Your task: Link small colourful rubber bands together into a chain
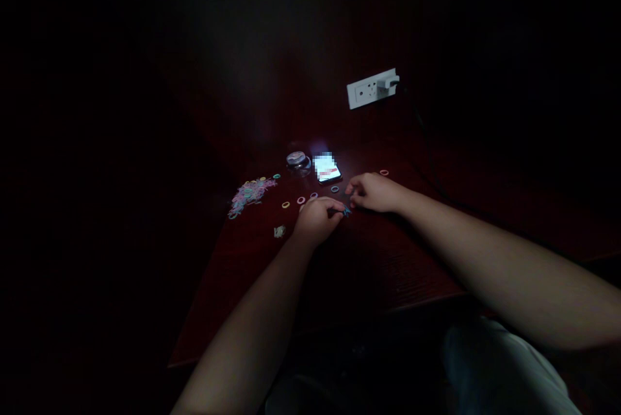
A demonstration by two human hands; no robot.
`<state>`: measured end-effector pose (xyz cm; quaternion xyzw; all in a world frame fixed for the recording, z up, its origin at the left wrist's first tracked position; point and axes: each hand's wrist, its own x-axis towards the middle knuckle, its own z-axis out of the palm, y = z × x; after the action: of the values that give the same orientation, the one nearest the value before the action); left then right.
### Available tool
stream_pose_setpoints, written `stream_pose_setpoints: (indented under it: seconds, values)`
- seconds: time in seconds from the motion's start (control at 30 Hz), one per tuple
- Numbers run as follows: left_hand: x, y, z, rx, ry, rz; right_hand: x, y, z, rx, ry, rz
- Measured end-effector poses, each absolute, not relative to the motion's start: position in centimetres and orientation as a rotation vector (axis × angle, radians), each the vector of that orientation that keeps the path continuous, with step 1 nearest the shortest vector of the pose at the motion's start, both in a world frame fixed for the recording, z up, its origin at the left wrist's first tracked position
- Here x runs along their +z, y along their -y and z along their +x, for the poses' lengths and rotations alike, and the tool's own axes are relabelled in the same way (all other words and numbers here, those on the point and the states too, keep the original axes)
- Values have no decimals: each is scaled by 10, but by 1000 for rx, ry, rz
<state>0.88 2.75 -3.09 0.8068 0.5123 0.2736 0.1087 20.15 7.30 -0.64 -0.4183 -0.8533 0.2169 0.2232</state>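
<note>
My left hand rests low over the dark red table, thumb and forefinger pinched on a small bunch of blue hair ties. Just to the right hovers my right hand, its fingers curled but apart, with nothing visible between them. Single hair ties lie in a loose row beyond my hands: a yellow one, a pink one, a purple one and a pale blue one. A reddish hair tie lies behind my right hand. Left of my left hand sits a small pale yellow bunch.
A heap of multicoloured hair ties covers the table's left side. Behind stand a lit phone and a round, shiny-lidded container. A socket strip with a plugged-in charger is on the wall; its dark cable runs down right. The surroundings are very dark.
</note>
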Motion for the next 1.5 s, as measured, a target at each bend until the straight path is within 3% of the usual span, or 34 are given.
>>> stream_pose_setpoints:
  seconds: [0.37, 0.6, 1.5]
  values:
    - [-29, -26, 8, 801, -1538, 2366, -2, -66, 198, 722, 2382, -1088]
    - [-31, -26, 7, 808, -1587, 2319, -3, -69, 200, 338, 2497, -1118]
    - [-27, -25, 7, 853, -1532, 2120, -9, -65, 193, 429, 2627, -1072]
